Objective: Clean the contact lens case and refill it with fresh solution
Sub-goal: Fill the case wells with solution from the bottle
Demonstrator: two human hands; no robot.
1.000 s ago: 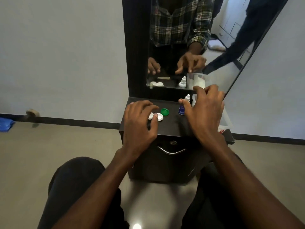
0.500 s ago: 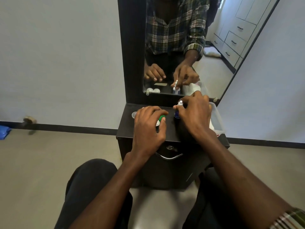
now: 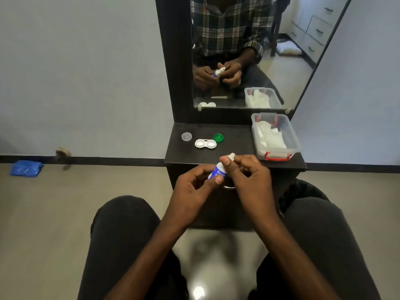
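A small blue solution bottle (image 3: 217, 171) with a white cap is held in front of the dark dresser top (image 3: 236, 146). My left hand (image 3: 192, 187) grips its body from below. My right hand (image 3: 246, 176) pinches the cap end with thumb and fingers. The white contact lens case (image 3: 205, 144) lies open on the dresser top, both wells uncovered. Its green lid (image 3: 218, 137) rests just to the right of it, and its clear lid (image 3: 186, 136) lies to the left.
A clear plastic box (image 3: 292, 135) with red latches and white tissues stands at the dresser's right end. A mirror (image 3: 249, 50) rises behind the top. My knees flank the drawer front below. A blue cloth (image 3: 26, 168) lies on the floor at left.
Both hands left the dresser top and drew back toward me with the bottle. The lens case and green lid are now uncovered. The camera tilted down.
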